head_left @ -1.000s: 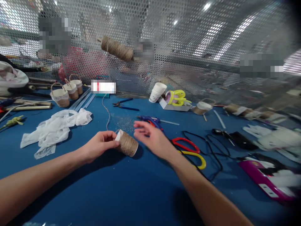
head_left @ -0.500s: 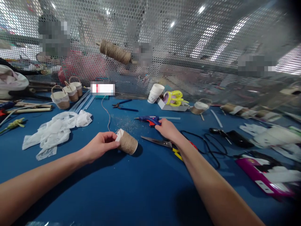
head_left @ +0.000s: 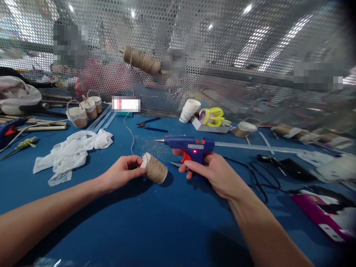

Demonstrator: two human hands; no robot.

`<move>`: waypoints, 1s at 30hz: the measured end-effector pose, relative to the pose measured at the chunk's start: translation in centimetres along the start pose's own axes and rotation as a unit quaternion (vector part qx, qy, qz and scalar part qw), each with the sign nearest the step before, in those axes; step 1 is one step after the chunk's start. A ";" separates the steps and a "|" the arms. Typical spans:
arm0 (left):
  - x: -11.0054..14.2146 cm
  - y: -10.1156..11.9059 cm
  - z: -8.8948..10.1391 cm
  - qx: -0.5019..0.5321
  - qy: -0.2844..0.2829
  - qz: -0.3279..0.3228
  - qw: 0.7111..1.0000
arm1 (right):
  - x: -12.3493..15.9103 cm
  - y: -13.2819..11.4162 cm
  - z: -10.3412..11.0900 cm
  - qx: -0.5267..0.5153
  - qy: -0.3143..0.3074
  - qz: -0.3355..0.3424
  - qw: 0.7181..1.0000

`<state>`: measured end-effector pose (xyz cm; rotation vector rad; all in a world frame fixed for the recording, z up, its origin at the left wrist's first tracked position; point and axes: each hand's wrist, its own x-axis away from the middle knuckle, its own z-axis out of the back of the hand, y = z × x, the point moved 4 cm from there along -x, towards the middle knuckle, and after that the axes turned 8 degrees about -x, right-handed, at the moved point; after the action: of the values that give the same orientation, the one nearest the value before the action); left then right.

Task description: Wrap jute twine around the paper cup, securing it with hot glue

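My left hand (head_left: pixel 126 171) pinches the white rim of a paper cup (head_left: pixel 156 170) wrapped in brown twine, tilted on its side over the blue table. A strand of twine (head_left: pixel 130 130) runs from the cup up toward a twine spool (head_left: pixel 141 61) hung at the mesh. In my right hand (head_left: pixel 214 172) is a blue hot glue gun (head_left: pixel 191 144), fingers around its handle by the red trigger. Its red light is lit, its nozzle points left, and a clear glue stick (head_left: pixel 250 146) sticks out behind. Scissors (head_left: pixel 175 164) lie mostly hidden behind that hand.
Pliers (head_left: pixel 151 125) lie at the back, left of stacked paper cups (head_left: pixel 190 110) and a box (head_left: pixel 213 128) holding yellow-handled scissors. Small twine baskets (head_left: pixel 78 118) and crumpled white lace (head_left: pixel 75 154) are at left. A purple power strip (head_left: pixel 317 215) and black cord (head_left: pixel 257 181) occupy the right.
My right hand has lifted the glue gun off the table and turned it upright, gripping its handle. My left hand still holds the cup in about the same place. The view has shifted slightly.
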<state>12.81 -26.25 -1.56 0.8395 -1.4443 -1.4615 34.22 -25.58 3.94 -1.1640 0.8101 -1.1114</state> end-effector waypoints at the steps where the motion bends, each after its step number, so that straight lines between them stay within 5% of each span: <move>1: 0.0 0.0 0.0 -0.001 -0.001 -0.002 1.000 | 0.3 0.0 -0.3 0.000 -0.009 0.005 1.000; 8: 0.2 0.2 0.3 -0.067 0.016 -0.036 0.997 | 1.4 0.3 -1.6 0.066 0.014 -0.036 0.997; 21: 0.4 0.7 0.2 -0.140 0.016 -0.058 0.988 | 2.2 -0.5 -2.6 0.247 0.062 0.051 0.966; 30: 0.3 0.5 0.4 -0.157 0.013 -0.063 0.986 | 2.6 -0.7 -2.8 0.279 0.063 0.098 0.953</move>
<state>12.42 -26.37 -0.99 0.7593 -1.1185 -1.7127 32.21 -28.92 4.09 -0.5320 0.6303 -1.1544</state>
